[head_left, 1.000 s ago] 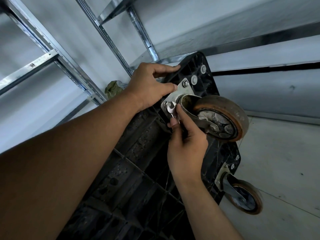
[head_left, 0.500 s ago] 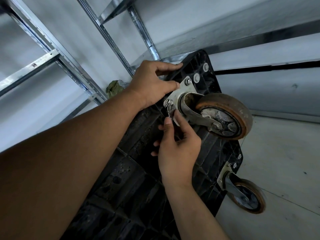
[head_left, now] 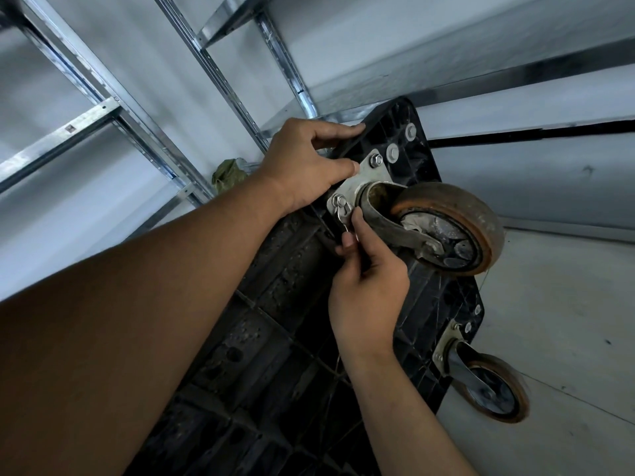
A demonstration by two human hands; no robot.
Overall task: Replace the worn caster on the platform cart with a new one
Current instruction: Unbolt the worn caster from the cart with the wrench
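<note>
At ten o'clock of the view stands a metal shelving rack (head_left: pixel 103 111), its uprights close behind the cart. A green bundle (head_left: pixel 228 175) lies at its foot. The platform cart (head_left: pixel 275 304) fills the centre, tipped on its side with its ribbed underside toward the person.

The left hand (head_left: pixel 305 166) grips the cart's rim at twelve o'clock, fingers curled over the edge and thumb pressed on the mounting plate (head_left: pixel 374 178). Below it, the right hand (head_left: pixel 371 290) pinches a small wrench (head_left: pixel 345 218), thumb and fingers clamped on its shaft. The wrench head sits on the nut (head_left: pixel 338 202) at the plate's seven o'clock corner.

The worn caster (head_left: pixel 450 228) juts from the plate toward three o'clock. A second caster (head_left: pixel 491 389) hangs at five o'clock of the view.

The job looks barely begun. The plate lies flat on the cart, and the upper nut (head_left: pixel 376 160) is also seated. No new caster shows, so unbolting, swapping and retightening all appear to remain.

The wrench has little room to swing, with the caster's fork just at its three o'clock and the cart's ribs beneath. Short strokes seem likely. The bare floor (head_left: pixel 567 338) at four o'clock offers open room.
</note>
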